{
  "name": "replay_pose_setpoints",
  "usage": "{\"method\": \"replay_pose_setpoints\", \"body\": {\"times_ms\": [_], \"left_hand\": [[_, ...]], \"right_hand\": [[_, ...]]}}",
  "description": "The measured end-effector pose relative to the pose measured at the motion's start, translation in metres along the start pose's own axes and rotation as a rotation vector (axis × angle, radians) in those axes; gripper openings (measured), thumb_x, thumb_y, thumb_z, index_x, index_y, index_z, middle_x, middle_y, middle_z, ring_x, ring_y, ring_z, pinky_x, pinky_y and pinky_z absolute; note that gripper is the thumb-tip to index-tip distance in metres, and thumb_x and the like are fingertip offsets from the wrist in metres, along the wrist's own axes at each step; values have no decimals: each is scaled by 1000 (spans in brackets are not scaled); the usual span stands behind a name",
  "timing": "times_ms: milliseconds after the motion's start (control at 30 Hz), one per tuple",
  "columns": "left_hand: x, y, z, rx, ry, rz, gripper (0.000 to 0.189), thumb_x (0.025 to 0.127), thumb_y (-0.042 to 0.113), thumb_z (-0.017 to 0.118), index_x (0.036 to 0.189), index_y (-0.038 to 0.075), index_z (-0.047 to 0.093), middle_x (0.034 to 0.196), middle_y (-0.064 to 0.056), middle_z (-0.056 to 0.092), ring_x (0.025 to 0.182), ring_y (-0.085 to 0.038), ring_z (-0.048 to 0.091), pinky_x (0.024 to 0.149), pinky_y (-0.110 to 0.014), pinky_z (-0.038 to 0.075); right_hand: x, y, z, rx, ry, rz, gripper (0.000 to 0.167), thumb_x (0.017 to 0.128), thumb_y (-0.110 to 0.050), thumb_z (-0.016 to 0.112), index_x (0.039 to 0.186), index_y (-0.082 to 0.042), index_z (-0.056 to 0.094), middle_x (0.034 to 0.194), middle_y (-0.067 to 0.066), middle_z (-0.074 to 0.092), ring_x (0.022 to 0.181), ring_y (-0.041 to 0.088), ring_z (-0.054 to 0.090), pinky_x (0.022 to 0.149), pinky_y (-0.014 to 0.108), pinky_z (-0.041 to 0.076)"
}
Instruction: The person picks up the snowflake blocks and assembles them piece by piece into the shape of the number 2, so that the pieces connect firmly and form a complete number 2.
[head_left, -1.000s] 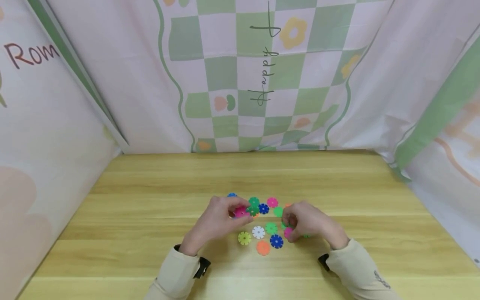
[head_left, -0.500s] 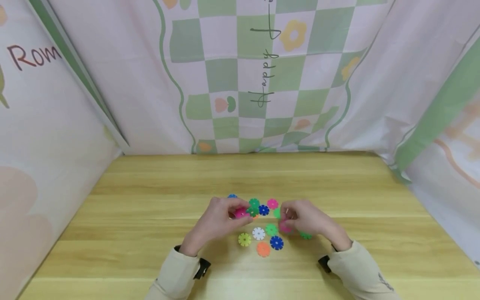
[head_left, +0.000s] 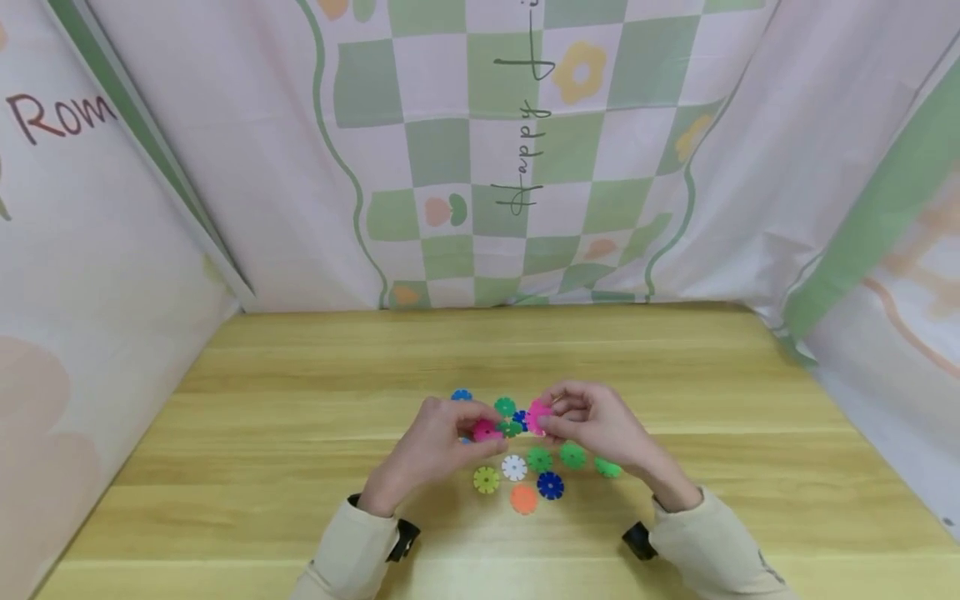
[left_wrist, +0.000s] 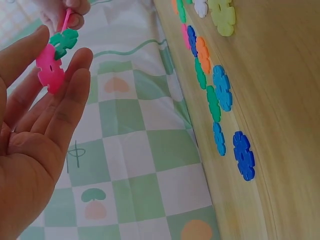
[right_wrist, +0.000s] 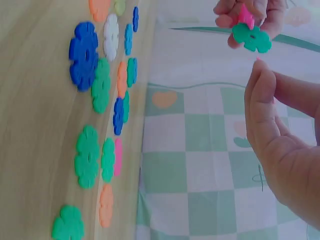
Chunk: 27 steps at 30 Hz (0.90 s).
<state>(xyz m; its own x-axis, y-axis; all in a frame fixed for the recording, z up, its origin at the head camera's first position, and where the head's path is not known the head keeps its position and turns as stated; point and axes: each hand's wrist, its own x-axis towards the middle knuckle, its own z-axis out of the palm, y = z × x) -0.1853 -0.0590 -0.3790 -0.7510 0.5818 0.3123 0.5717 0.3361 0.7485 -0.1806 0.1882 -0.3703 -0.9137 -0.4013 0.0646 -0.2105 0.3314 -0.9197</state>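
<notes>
In the head view my left hand (head_left: 427, 450) holds a pink snowflake disc (left_wrist: 50, 70) with slots round its edge. A green snowflake disc (right_wrist: 252, 37) is slotted onto it at an angle. My right hand (head_left: 600, 425) pinches a second pink snowflake disc (head_left: 536, 417) between thumb and fingers, just right of the green one. Whether this pink disc touches the green one, I cannot tell. Both hands are raised above the table; in the right wrist view the fingers cover most of the second pink disc.
Loose discs lie flat on the wooden table (head_left: 315, 375): white (head_left: 513, 467), yellow (head_left: 486, 480), orange (head_left: 524, 499), dark blue (head_left: 550, 485) and several green ones (head_left: 573, 456). More discs lie behind the hands. A checkered curtain (head_left: 502, 150) hangs along the table's back edge.
My right hand has lifted a pink disc from among the loose ones and carried it left, up to the green disc. The left hand has hardly moved and keeps its joined pair.
</notes>
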Motion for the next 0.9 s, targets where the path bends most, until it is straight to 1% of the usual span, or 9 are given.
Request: {"method": "replay_pose_setpoints", "body": {"times_ms": [100,200,267,333,433,533,733,900], "left_hand": [[0,1,0,-3,13,9,21,85,17,75,100,4,72,82,0,69,65,-2,58,60,-21,53],[0,1,1,-11,21,14,20,85,16,75,100,3,71,82,-2,69,66,-3,60,61,-21,54],[0,1,1,-17,24,15,19,85,15,75,99,3,71,82,-2,69,67,-3,61,63,-20,54],[0,1,2,-21,26,13,19,85,15,75,99,3,71,82,-2,69,68,-3,62,63,-20,54],[0,1,3,-17,35,13,20,85,15,75,100,3,71,83,-3,69,69,-3,62,64,-20,54],[0,2,2,-12,43,20,21,85,16,74,101,3,71,84,-3,70,70,-3,63,65,-20,54],[0,1,2,-21,56,62,18,86,14,74,98,2,71,81,-3,69,67,-3,60,64,-22,55],[1,-1,5,-44,57,93,17,84,10,75,98,1,71,79,-3,67,65,-2,58,61,-21,54]], "right_hand": [[0,-3,4,91,1,22,21,91,-6,65,106,7,60,90,20,66,77,37,67,70,49,55],[0,-4,7,122,3,27,20,92,-7,64,106,7,59,89,26,66,72,31,68,68,50,55],[0,-3,8,137,0,36,20,93,-8,63,106,7,59,87,27,65,69,28,67,67,49,56],[0,-3,8,157,-4,55,21,94,-10,62,106,7,58,83,25,66,67,27,66,65,47,56],[0,-2,8,187,-8,80,23,94,-11,62,107,8,57,77,19,66,65,27,65,64,45,57],[1,-1,8,214,-10,96,26,94,-12,62,108,9,57,73,14,66,64,26,65,63,45,57],[1,-1,7,231,-12,99,27,94,-13,62,108,9,58,72,12,66,63,24,65,63,45,57],[0,-3,8,224,-40,82,26,94,-9,61,109,12,57,74,9,66,64,20,64,63,38,57]]}}
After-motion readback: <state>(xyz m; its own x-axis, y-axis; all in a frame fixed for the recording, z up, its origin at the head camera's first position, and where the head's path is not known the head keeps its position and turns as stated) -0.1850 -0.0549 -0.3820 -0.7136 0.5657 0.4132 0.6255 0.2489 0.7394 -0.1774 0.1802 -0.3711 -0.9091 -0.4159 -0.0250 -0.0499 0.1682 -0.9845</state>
